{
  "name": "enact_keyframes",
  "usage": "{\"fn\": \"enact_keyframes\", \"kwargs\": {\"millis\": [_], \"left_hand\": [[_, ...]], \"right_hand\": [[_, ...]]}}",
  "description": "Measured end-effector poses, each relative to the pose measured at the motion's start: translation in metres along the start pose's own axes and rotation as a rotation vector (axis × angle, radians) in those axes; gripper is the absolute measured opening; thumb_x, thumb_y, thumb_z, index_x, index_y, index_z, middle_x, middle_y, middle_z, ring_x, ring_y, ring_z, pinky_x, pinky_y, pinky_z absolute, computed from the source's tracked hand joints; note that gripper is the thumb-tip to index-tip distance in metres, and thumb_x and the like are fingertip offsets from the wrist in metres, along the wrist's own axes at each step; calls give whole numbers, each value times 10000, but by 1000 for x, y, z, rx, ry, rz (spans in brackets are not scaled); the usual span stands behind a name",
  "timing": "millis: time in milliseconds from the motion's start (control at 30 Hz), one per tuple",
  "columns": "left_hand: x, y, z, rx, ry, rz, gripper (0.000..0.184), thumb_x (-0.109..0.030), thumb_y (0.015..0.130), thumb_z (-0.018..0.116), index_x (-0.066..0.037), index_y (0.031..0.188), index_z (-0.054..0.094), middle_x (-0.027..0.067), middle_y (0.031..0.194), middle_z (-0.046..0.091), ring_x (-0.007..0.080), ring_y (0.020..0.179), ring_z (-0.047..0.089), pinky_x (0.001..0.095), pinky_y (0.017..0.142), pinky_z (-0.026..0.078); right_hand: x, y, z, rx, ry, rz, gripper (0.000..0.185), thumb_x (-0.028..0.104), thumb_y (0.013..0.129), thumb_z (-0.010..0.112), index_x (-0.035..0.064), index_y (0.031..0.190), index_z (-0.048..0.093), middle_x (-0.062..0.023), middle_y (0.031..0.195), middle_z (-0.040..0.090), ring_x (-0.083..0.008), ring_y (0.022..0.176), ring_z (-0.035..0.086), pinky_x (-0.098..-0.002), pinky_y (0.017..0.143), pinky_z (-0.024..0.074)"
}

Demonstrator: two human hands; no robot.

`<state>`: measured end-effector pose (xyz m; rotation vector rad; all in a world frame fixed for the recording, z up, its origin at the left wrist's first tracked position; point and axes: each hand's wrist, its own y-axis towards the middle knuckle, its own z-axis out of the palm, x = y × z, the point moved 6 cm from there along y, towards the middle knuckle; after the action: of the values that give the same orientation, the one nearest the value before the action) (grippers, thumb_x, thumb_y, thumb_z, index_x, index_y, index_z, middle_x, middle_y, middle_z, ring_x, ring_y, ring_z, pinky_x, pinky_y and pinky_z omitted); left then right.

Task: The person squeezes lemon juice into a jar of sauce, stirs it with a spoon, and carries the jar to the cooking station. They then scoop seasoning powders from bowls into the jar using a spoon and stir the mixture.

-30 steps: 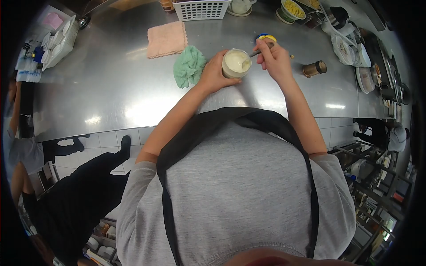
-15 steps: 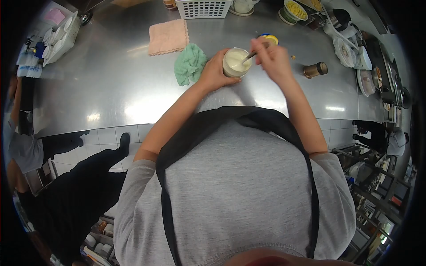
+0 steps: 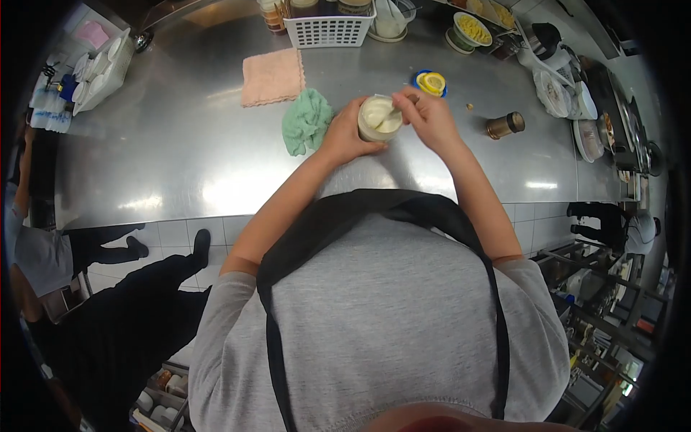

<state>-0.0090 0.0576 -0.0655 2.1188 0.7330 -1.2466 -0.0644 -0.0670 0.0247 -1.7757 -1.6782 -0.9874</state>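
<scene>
A clear jar (image 3: 379,134) of thick, creamy white stuff (image 3: 377,111) stands at the counter's middle. My left hand (image 3: 347,137) is wrapped around its left side. In my closed right hand (image 3: 432,121) is a spoon (image 3: 395,112), its lower end dipped in the cream; the fingers hide most of its handle. Touching or close beside my left hand lies a crumpled green cloth (image 3: 307,122). Just beyond my right hand, yellow lemon slices (image 3: 432,83) sit on a small blue dish (image 3: 417,75).
On the steel counter (image 3: 180,144) lies a folded pink cloth (image 3: 273,78). A white basket (image 3: 328,33) stands at the back, a bowl of yellow pieces (image 3: 473,29) further right. A brown metallic shaker (image 3: 505,125) is at right. At left stands a person in dark trousers (image 3: 137,309).
My right hand has come down and closer to the jar, with the spoon in the cream. The whole view has tilted up slightly, showing more of the counter's back. My left hand keeps its grip.
</scene>
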Motion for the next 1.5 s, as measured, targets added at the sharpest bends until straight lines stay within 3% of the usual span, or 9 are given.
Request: {"fn": "enact_keyframes", "kwargs": {"millis": [200, 333, 467, 567, 700, 800, 1000, 1400, 1500], "left_hand": [[-1, -1, -1, -37, -51, 6, 858, -234, 524, 848, -45, 1241, 418, 161, 1175, 545, 332, 1113, 515, 393, 938, 415], [0, -1, -1, -36, -60, 15, 863, -238, 522, 850, -47, 1243, 417, 162, 1176, 545, 333, 1115, 514, 395, 937, 415], [-2, -2, -1, -45, -22, 5, 873, -253, 518, 853, -47, 1244, 416, 163, 1171, 548, 333, 1113, 516, 402, 939, 414], [-1, -1, -3, -40, -15, 21, 879, -260, 515, 855, -45, 1244, 414, 163, 1176, 546, 337, 1112, 516, 406, 940, 413], [0, -2, -2, -28, -12, 26, 880, -262, 512, 855, -43, 1242, 416, 164, 1182, 542, 338, 1118, 513, 403, 942, 413], [-2, -2, -3, -30, 7, 30, 877, -262, 514, 854, -45, 1243, 416, 164, 1180, 542, 337, 1124, 509, 402, 942, 412], [-1, -2, -2, -33, -34, 29, 868, -248, 522, 847, -49, 1247, 412, 159, 1175, 545, 334, 1123, 509, 401, 940, 413], [2, -2, 0, -24, -2, -3, 888, -258, 516, 851, -37, 1251, 404, 170, 1180, 541, 338, 1124, 509, 406, 947, 407], [0, -2, -1, -26, -2, 4, 890, -263, 517, 851, -37, 1252, 403, 168, 1183, 541, 338, 1125, 509, 404, 949, 407]], "right_hand": [[22, -3, 8, -93, -110, -282, 280, 296, 919, 531, 31, 856, 594, -136, 649, 583, -242, 553, 563, -313, 529, 426], [24, 3, -15, 79, 4, 4, 276, 281, 924, 516, 30, 840, 595, -138, 682, 592, -276, 625, 588, -333, 579, 444], [17, 10, -9, 32, -161, -266, 337, 318, 951, 489, 26, 820, 593, -10, 556, 517, -73, 492, 477, -223, 475, 378], [-8, 9, 2, 151, 120, 203, 368, 361, 939, 488, 41, 791, 594, -30, 562, 536, -80, 470, 494, -255, 469, 389], [-16, 12, -12, -30, 299, 217, 376, 365, 939, 484, 45, 772, 590, -19, 546, 525, -72, 433, 453, -249, 453, 371], [3, 10, -12, -86, -30, -87, 364, 364, 942, 483, 55, 782, 590, 0, 531, 506, -48, 453, 455, -209, 444, 360], [0, 10, -19, -65, 129, 215, 391, 350, 938, 490, 8, 777, 592, -59, 560, 545, -115, 496, 525, -267, 510, 422], [2, 4, -10, -30, -112, 41, 340, 338, 936, 509, 54, 780, 615, 1, 531, 497, -79, 483, 473, -257, 482, 381], [8, 1, -14, -35, -218, 29, 349, 339, 918, 522, 19, 816, 613, -85, 551, 536, -173, 500, 525, -312, 502, 398]]}}
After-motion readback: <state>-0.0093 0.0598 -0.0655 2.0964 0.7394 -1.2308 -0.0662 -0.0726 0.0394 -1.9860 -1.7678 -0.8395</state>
